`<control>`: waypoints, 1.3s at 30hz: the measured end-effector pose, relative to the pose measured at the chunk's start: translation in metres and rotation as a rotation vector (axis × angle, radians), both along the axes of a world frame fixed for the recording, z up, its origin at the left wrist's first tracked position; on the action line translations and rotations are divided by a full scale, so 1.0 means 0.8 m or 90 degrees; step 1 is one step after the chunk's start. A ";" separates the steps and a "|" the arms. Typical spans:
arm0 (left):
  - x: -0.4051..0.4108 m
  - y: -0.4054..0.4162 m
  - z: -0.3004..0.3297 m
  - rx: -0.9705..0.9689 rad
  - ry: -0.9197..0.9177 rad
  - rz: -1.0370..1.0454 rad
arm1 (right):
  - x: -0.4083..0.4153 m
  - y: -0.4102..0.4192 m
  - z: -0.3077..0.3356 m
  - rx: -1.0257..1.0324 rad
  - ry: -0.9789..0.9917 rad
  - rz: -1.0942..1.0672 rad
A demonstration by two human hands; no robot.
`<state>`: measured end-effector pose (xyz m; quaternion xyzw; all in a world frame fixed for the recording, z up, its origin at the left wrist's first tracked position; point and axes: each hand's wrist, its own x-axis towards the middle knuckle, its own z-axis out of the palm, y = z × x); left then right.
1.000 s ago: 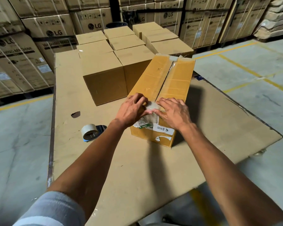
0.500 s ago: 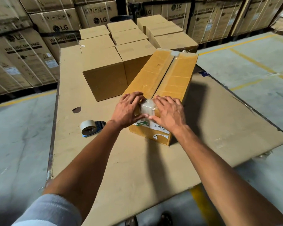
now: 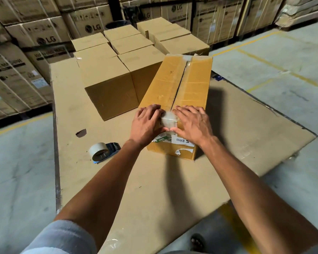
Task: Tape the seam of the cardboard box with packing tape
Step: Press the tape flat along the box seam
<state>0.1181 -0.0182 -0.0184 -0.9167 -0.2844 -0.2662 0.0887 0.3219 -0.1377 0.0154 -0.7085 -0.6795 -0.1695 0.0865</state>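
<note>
A long yellow-brown cardboard box (image 3: 191,88) lies on a big cardboard sheet (image 3: 154,180), its top seam (image 3: 180,83) running away from me and still gaping as a dark slit. My left hand (image 3: 146,124) and my right hand (image 3: 192,124) lie flat on the near end of the box, one on each side of the seam. Between their fingers sits a patch of clear packing tape (image 3: 170,120) over the near edge. The tape dispenser (image 3: 103,150) with its whitish roll rests on the sheet, left of the box.
Several plain brown boxes (image 3: 108,88) stand in a block behind and left of the long box. Stacked LG cartons (image 3: 44,39) line the back wall. The sheet has a small torn hole (image 3: 81,133). Concrete floor with yellow lines surrounds the sheet.
Both hands have stayed on the near end of the box, with fingers spreading slightly over the tape patch. The view has shifted a little; the dispenser has not moved.
</note>
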 end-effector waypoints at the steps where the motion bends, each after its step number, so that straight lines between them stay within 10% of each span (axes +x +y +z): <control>1: -0.001 0.001 -0.001 0.008 0.012 -0.005 | 0.000 -0.001 0.000 -0.010 -0.008 -0.002; 39: -0.016 0.014 0.010 -0.016 0.075 -0.062 | -0.010 -0.004 0.002 -0.079 -0.012 -0.041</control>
